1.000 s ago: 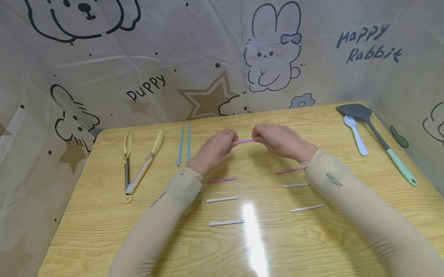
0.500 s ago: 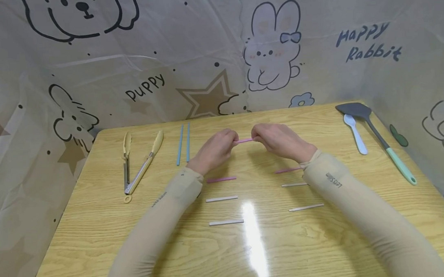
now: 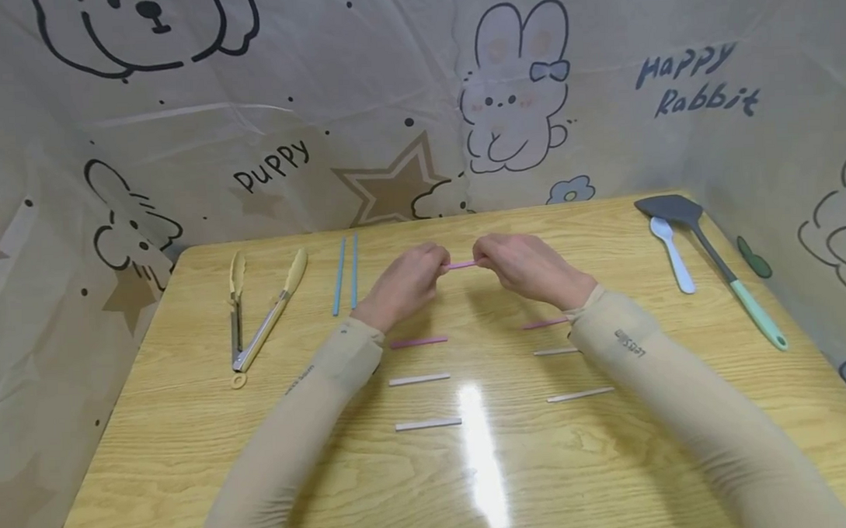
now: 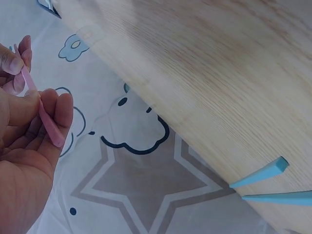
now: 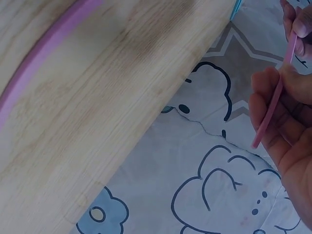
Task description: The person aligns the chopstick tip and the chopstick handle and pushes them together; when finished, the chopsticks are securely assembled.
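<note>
Above the far part of the table, a slim pink chopstick (image 3: 463, 265) is held level between the two hands. My left hand (image 3: 408, 280) pinches one side of it between thumb and curled fingers, its thick end (image 4: 51, 127) lying across the fingers. On the other side my right hand (image 3: 535, 269) pinches it the same way, with the end (image 5: 263, 129) along the fingers. Only a short stretch shows between the hands in the head view. Nearer me lie short stick pieces: a pink one (image 3: 419, 342) and white ones (image 3: 419, 380) at left, another pink (image 3: 544, 323) and white ones (image 3: 580, 395) at right.
Two blue chopsticks (image 3: 339, 276) lie left of the left hand, with spread tongs (image 3: 267, 324) farther left. At the far right are a light blue spoon (image 3: 673, 255) and a spatula (image 3: 716, 246) with a green handle. A printed cloth (image 3: 389, 102) hangs behind the table (image 3: 318, 470).
Both hands keep their hold on the pink chopstick in about the same place. The head view has shifted slightly, so everything appears a little farther left.
</note>
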A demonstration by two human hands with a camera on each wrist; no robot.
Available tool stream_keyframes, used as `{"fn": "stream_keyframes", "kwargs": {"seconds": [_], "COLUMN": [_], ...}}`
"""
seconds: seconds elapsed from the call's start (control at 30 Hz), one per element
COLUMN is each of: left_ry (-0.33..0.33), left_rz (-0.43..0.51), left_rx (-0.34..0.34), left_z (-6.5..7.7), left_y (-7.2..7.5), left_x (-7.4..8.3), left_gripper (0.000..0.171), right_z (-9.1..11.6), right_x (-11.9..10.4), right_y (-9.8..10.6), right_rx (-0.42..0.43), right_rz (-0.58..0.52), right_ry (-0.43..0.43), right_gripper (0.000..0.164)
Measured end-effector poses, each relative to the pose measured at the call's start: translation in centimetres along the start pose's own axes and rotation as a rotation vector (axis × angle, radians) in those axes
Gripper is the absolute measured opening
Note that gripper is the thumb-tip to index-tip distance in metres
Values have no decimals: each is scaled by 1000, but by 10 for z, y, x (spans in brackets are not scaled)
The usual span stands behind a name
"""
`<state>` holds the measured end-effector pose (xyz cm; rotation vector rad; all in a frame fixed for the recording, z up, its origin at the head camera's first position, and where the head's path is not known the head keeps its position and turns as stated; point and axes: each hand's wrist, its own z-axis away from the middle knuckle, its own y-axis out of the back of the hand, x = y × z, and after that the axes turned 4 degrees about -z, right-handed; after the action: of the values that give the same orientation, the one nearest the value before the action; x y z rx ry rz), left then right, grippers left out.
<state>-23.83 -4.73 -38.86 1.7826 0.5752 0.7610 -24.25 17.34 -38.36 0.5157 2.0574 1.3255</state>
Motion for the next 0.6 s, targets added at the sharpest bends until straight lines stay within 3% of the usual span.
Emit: {"fn": "stream_keyframes", "kwargs": {"seconds": [0.4, 0.6], "left_ry": [-6, -20], "left_rz": [-27, -105], "left_rx": [-1, -46], "left_z": [2, 5], "left_y": [1, -1], "left_x": [-2, 0], "left_gripper": [10, 11], "right_z": [-4, -5], "right_x": [2, 4], "right_y": [-2, -2], "right_rx": [9, 0], "right_rz": [39, 54], "right_ry": [58, 97], "right_gripper": [7, 8]}}
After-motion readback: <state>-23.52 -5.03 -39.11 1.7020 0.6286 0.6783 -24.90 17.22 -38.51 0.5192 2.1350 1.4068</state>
